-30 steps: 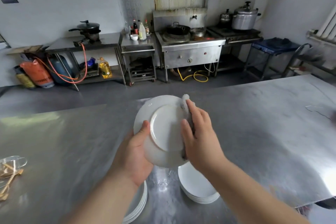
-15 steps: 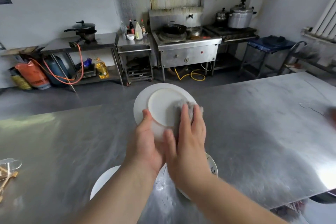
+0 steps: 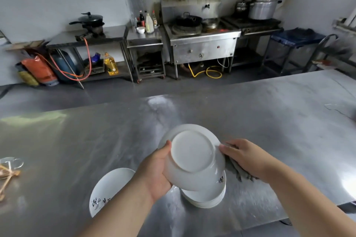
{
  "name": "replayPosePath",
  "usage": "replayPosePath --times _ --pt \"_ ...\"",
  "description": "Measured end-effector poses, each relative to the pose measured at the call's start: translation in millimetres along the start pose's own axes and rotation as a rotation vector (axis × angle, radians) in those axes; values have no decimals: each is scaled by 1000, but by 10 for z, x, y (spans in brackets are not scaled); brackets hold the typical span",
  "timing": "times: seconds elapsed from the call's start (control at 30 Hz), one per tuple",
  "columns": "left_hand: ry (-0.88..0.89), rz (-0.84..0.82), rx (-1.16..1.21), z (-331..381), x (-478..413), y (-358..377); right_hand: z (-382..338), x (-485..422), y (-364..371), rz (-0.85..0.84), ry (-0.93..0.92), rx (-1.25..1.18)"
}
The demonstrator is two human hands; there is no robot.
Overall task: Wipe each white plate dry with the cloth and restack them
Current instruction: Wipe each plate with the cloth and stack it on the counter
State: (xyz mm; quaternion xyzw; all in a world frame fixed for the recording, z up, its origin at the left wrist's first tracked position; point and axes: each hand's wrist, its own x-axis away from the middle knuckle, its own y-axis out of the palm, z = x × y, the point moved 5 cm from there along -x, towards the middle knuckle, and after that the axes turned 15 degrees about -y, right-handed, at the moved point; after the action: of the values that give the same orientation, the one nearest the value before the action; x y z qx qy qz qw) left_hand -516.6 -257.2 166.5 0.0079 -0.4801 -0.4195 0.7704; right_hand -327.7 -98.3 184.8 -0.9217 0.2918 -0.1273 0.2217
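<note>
While the left hand (image 3: 156, 171) is gripping the upturned white plate (image 3: 192, 152) by its left rim above a stack (image 3: 204, 198) on the counter (image 3: 269, 121), the right hand (image 3: 248, 158) is clutching the grey cloth (image 3: 238, 171), fingertips touching the plate's right edge.

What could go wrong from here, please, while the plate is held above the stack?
The left hand grips the tilted plate by one edge; a slip could drop it onto the stack right beneath and chip both. The left forearm passes close over the other plates, so a careless swing might knock them.
</note>
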Motion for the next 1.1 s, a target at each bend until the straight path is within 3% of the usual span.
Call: replayPosePath --times 0.07,0.13,0.27,0.37,0.43,0.5,0.63,0.7,0.77,0.83,0.9,1.1 --pt "-75 71 -113 -176 -201 -102 266 120 13 -110 145 -38" --pt "-134 246 -304 -313 -391 -208 502 209 89 -192 275 -144" --pt "-108 520 -1037 -389 -685 -283 798 227 162 -142 419 -421" --pt "-66 594 -1334 -373 -844 -245 929 108 42 -199 335 -147" --pt "-55 600 -1366 -356 -915 -224 979 8 -32 -260 252 14" --pt "-51 607 -1281 -326 -956 -202 998 -86 -106 -259 236 23" --pt "-65 463 -725 -334 -1029 -167 1109 -228 -181 -184 312 -61" --pt "-20 405 -570 -343 -1109 -192 1163 -270 -153 -112 297 -177" --pt "90 456 -603 -357 -1173 -240 1200 -288 -58 -66 207 -202" --pt "201 550 -816 -399 -1258 -295 1257 -283 49 16 140 -147" --pt "194 577 -886 -506 -1360 -346 1372 -278 169 72 167 -106" --pt "157 778 -995 -652 -1463 -464 1616 -271 510 -21 257 -1"
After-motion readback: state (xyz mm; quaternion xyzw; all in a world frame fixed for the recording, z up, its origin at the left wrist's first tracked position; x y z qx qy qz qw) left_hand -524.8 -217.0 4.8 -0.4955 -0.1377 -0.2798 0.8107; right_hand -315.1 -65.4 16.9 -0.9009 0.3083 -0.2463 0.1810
